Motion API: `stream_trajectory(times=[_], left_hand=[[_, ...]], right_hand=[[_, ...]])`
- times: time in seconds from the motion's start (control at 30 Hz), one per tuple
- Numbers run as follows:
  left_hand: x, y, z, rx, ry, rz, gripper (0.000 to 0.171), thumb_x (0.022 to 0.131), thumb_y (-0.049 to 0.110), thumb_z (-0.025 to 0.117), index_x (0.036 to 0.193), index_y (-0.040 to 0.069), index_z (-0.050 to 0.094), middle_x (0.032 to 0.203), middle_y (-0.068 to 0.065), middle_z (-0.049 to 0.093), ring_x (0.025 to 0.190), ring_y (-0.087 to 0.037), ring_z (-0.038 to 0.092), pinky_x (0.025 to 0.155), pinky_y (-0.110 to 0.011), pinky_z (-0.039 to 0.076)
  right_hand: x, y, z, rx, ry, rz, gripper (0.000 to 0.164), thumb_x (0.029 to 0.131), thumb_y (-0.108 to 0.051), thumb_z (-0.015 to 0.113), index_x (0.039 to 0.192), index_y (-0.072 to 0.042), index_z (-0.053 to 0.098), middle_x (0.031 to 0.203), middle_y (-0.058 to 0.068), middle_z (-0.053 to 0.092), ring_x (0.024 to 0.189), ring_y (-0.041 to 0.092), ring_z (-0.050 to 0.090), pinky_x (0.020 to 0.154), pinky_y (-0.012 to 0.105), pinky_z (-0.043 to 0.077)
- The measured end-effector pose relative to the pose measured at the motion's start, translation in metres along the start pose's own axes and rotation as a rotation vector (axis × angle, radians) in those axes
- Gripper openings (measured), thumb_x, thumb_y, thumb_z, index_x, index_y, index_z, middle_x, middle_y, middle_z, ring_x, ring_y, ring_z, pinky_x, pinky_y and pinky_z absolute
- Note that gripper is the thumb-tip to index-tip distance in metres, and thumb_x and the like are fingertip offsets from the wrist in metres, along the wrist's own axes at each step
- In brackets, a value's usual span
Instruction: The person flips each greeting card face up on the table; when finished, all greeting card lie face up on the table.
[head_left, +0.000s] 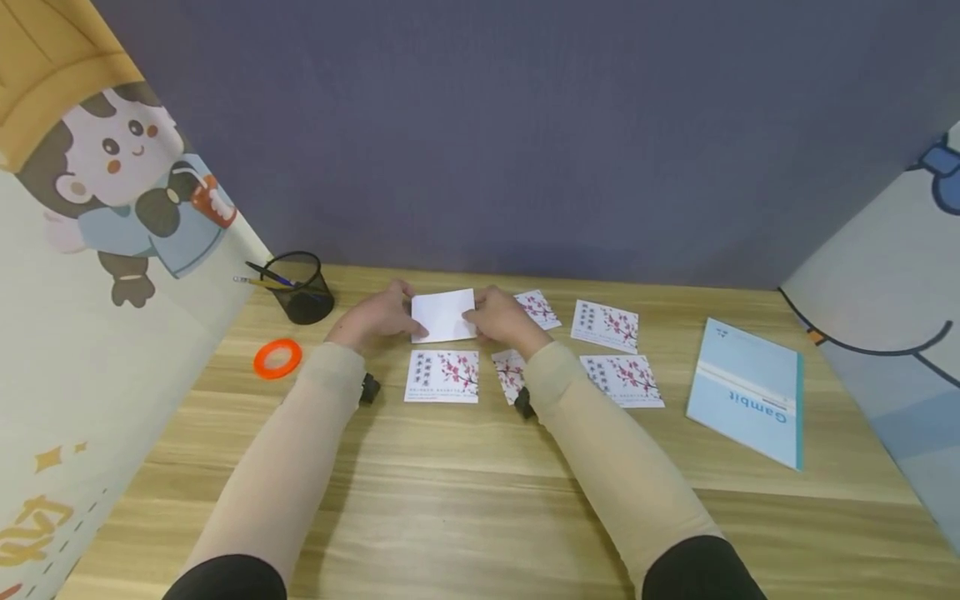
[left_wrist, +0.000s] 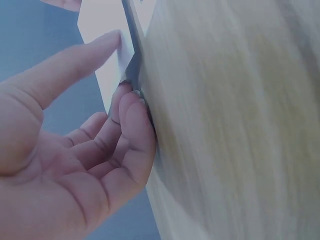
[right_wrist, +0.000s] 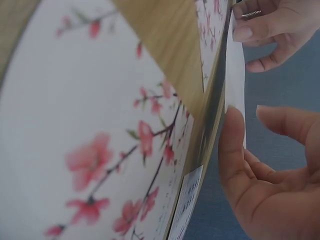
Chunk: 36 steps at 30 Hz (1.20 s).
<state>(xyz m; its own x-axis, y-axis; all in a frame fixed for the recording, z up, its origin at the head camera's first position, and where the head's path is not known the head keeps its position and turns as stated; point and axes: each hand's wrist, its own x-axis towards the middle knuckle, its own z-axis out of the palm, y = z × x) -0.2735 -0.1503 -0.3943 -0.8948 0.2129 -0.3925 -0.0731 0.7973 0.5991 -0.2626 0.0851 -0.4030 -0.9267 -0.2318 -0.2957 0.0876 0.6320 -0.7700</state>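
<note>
A blank white card [head_left: 442, 315] is held slightly tilted at the back middle of the table, its plain face toward me. My left hand [head_left: 377, 319] pinches its left edge; in the left wrist view the thumb [left_wrist: 95, 52] lies on the face and the fingertips are behind. On the opposite edge my right hand [head_left: 504, 318] grips the card, thumb in front, as the right wrist view also shows. Just below lies a card with pink blossom and dark characters [head_left: 442, 377]. Another blossom card [head_left: 510, 375] is partly hidden by my right forearm.
More blossom cards lie to the right, including one at the back [head_left: 606, 325] and one in front [head_left: 626, 382]. A light blue notebook [head_left: 742, 396] is at far right. On the left are an orange tape roll [head_left: 277, 358] and a black mesh pen cup [head_left: 306, 300]. A grey-blue wall stands behind.
</note>
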Motion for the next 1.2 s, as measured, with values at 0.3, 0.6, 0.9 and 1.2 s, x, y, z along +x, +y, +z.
stream_trajectory(times=[0.3, 0.6, 0.9, 1.2], left_hand=[[-0.003, 0.005, 0.000, -0.046, 0.057, 0.035, 0.067, 0.100, 0.019, 0.074, 0.156, 0.007, 0.039, 0.118, -0.013, 0.065, 0.098, -0.026, 0.061, 0.095, -0.046, 0.055], [-0.002, 0.002, -0.005, -0.118, 0.035, 0.065, 0.062, 0.102, 0.014, 0.069, 0.155, 0.005, 0.038, 0.064, 0.005, 0.052, 0.057, -0.011, 0.045, 0.071, -0.036, 0.049], [-0.006, 0.006, -0.008, -0.127, 0.036, 0.019, 0.053, 0.103, 0.021, 0.070, 0.148, -0.001, 0.052, 0.077, 0.002, 0.061, 0.077, -0.017, 0.059, 0.097, -0.043, 0.054], [-0.007, 0.005, -0.009, -0.138, 0.032, 0.032, 0.022, 0.103, 0.022, 0.072, 0.113, 0.002, 0.066, 0.088, -0.002, 0.069, 0.086, -0.018, 0.065, 0.097, -0.042, 0.058]], right_hand=[[-0.001, 0.003, -0.003, 0.096, 0.031, 0.061, 0.046, 0.113, -0.017, 0.046, 0.155, -0.001, 0.047, 0.104, 0.017, 0.068, 0.071, 0.019, 0.071, 0.075, 0.034, 0.066], [-0.003, 0.003, -0.005, 0.181, 0.044, 0.078, 0.045, 0.108, -0.012, 0.058, 0.151, 0.000, 0.050, 0.100, 0.014, 0.067, 0.067, 0.016, 0.068, 0.080, 0.037, 0.068], [-0.004, 0.003, -0.009, 0.218, 0.036, 0.087, 0.045, 0.109, -0.013, 0.058, 0.150, 0.002, 0.052, 0.098, 0.013, 0.066, 0.076, 0.017, 0.069, 0.086, 0.038, 0.068], [-0.003, 0.008, -0.012, 0.145, 0.040, 0.079, 0.038, 0.111, -0.020, 0.057, 0.143, -0.001, 0.061, 0.103, 0.011, 0.069, 0.082, 0.018, 0.072, 0.085, 0.035, 0.066]])
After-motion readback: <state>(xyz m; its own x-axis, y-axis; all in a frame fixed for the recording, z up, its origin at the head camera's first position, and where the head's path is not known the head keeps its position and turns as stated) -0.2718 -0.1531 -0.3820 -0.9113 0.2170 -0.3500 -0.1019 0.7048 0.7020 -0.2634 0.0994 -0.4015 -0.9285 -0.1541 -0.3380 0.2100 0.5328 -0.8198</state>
